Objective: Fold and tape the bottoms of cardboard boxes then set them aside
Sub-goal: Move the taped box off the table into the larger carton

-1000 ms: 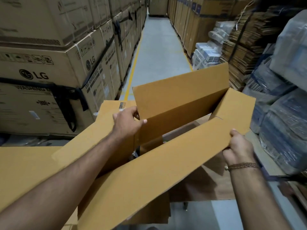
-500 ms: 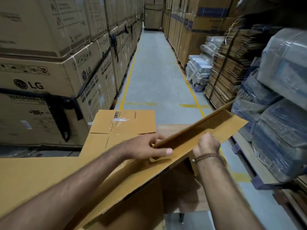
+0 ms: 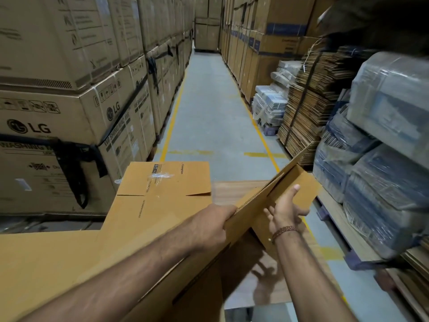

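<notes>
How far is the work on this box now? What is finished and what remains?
Done: another box on the table already carries clear tape. In hand: the left hand grips the cardboard box by an edge while the open right hand presses a flap. Left: no tape shows on this box, and it is not yet set aside.

The left hand [image 3: 210,225] has its fingertips tucked out of sight behind the edge of the cardboard box [image 3: 276,196], so how far they wrap round can't be told, and the box's lower body runs under both forearms and off the bottom edge. The flat carton [image 3: 162,182] beyond carries small print and a label too fine to read, with a crumpled bit of clear tape on it. At right, the wrapped bundles [image 3: 392,126] are smeared with blur and cut by the frame, and the table [image 3: 234,190] shows only in slivers.
</notes>
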Demonstrator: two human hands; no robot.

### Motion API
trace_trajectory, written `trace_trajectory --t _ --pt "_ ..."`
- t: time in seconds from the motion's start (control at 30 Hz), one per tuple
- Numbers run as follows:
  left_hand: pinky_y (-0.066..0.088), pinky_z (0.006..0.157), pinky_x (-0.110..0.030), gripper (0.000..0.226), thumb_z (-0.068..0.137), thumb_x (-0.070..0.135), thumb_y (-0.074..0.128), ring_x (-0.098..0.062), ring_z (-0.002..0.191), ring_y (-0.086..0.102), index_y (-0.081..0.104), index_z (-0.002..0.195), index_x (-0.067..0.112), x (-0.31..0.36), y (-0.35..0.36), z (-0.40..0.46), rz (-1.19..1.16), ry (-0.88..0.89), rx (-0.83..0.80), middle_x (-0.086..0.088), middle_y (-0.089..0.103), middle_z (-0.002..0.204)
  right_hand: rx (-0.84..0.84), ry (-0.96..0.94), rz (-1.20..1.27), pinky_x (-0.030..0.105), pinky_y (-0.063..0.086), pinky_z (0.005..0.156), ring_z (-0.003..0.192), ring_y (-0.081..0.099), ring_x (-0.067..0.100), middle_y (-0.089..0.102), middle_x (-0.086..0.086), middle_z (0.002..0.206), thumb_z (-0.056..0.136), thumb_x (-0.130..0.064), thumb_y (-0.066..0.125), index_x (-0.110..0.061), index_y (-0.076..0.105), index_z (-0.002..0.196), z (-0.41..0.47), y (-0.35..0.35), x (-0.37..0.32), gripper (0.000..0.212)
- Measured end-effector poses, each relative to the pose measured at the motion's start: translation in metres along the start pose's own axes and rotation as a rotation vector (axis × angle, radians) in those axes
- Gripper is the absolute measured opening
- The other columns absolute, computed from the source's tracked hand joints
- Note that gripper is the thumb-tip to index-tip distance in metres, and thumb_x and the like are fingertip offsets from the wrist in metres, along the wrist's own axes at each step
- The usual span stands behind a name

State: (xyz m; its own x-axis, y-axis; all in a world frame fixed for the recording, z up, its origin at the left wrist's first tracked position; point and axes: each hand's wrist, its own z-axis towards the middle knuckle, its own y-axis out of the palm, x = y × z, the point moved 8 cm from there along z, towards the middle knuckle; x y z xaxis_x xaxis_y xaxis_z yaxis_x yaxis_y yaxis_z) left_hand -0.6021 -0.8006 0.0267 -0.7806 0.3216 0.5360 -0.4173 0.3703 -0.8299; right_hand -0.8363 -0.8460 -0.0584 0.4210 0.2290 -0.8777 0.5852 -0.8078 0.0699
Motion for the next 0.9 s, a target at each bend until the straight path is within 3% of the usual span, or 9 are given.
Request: trace_trajectory --t 0.07,0.17,0.3,0.4,0.5,0.6,0.77,0.83,0.9 --pt "0.061 0.083 -0.043 0.041 0.089 0.002 0.049 -0.016 0.1 0.066 0.062 0.119 0.027 -0.001 0.004 -0.004 -0.009 0.007 -0.013 0.005 0.069 0.115 -0.055 0.014 -0.008 0.036 0.061 0.058 0.118 0.063 0.039 0.03 0.009 0.16 0.069 -0.099 0.038 -0.027 -0.001 0.163 0.011 -0.003 -0.006 0.125" --pt "0.06 0.089 -0.041 0.044 0.093 0.002 0.05 -0.016 0.108 0.065 0.061 0.127 0.028 0.001 0.002 -0.007 -0.011 0.029 -0.021 0.006 0.068 0.123 0.041 0.127 0.079 0.053 0.057 0.092 0.125 0.058 0.038 0.022 0.007 0.167 0.09 -0.08 0.047 -0.022 -0.015 0.163 0.022 -0.021 -0.011 0.112" --pt "0.06 0.091 -0.043 0.046 0.096 0.003 0.052 -0.016 0.111 0.065 0.06 0.134 0.028 0.0 -0.001 -0.009 -0.013 0.045 -0.025 0.004 0.068 0.126 0.103 0.309 0.004 0.057 0.057 0.079 0.127 0.055 0.038 0.027 0.005 0.168 0.087 -0.082 0.04 -0.017 0.016 0.165 0.065 -0.041 0.011 0.105" --pt "0.06 0.092 -0.041 0.048 0.097 0.002 0.052 -0.014 0.111 0.065 0.059 0.136 0.029 -0.003 -0.007 -0.01 -0.026 0.033 -0.007 0.005 0.068 0.128 0.105 0.197 -0.22 0.054 0.056 0.092 0.099 0.067 0.038 0.065 0.012 0.119 0.088 -0.085 0.035 -0.006 0.057 0.129 0.06 -0.048 0.004 0.092" --pt "0.06 0.095 -0.037 0.051 0.099 0.001 0.053 -0.011 0.113 0.065 0.058 0.14 0.031 -0.005 -0.015 -0.008 -0.045 0.017 0.004 0.008 0.068 0.13 0.116 -0.045 -0.394 0.043 0.056 0.073 0.08 0.069 0.035 0.068 0.012 0.09 0.078 -0.096 0.026 -0.01 0.064 0.097 0.047 -0.041 -0.028 0.097" --pt "0.058 0.096 -0.037 0.049 0.097 -0.001 0.053 -0.009 0.113 0.063 0.062 0.134 0.031 -0.003 -0.02 -0.004 -0.031 0.029 0.008 0.01 0.068 0.125 -0.091 -0.233 -0.333 0.036 0.05 0.057 0.063 0.065 0.027 0.068 0.007 0.077 0.069 -0.103 0.03 -0.02 0.061 0.097 0.036 -0.003 -0.049 0.092" --pt "0.052 0.09 -0.025 0.043 0.097 -0.002 0.053 -0.009 0.111 0.061 0.063 0.129 0.025 0.009 -0.016 -0.005 0.021 0.051 -0.007 0.012 0.066 0.121 -0.389 -0.277 -0.382 0.032 0.053 0.055 0.053 0.056 0.017 0.059 0.005 0.085 0.09 -0.044 0.068 -0.015 0.053 0.113 0.009 0.057 -0.059 0.04" --pt "0.048 0.086 -0.024 0.03 0.101 0.005 0.055 -0.01 0.109 0.06 0.06 0.121 0.028 0.008 -0.014 -0.006 0.054 0.053 -0.025 0.013 0.062 0.114 -0.318 -0.282 -0.477 0.033 0.055 0.055 0.05 0.057 0.02 0.061 0.009 0.083 0.086 -0.02 0.059 -0.008 0.053 0.103 0.011 0.064 -0.059 0.022" --pt "0.047 0.091 -0.027 0.015 0.107 0.034 0.056 -0.012 0.117 0.061 0.058 0.121 0.029 0.006 -0.017 -0.012 0.06 0.058 -0.046 0.013 0.063 0.119 -0.24 -0.311 -0.531 0.041 0.063 0.061 0.055 0.066 0.027 0.066 0.012 0.083 0.079 -0.022 0.052 -0.007 0.054 0.096 0.017 0.068 -0.061 0.023"
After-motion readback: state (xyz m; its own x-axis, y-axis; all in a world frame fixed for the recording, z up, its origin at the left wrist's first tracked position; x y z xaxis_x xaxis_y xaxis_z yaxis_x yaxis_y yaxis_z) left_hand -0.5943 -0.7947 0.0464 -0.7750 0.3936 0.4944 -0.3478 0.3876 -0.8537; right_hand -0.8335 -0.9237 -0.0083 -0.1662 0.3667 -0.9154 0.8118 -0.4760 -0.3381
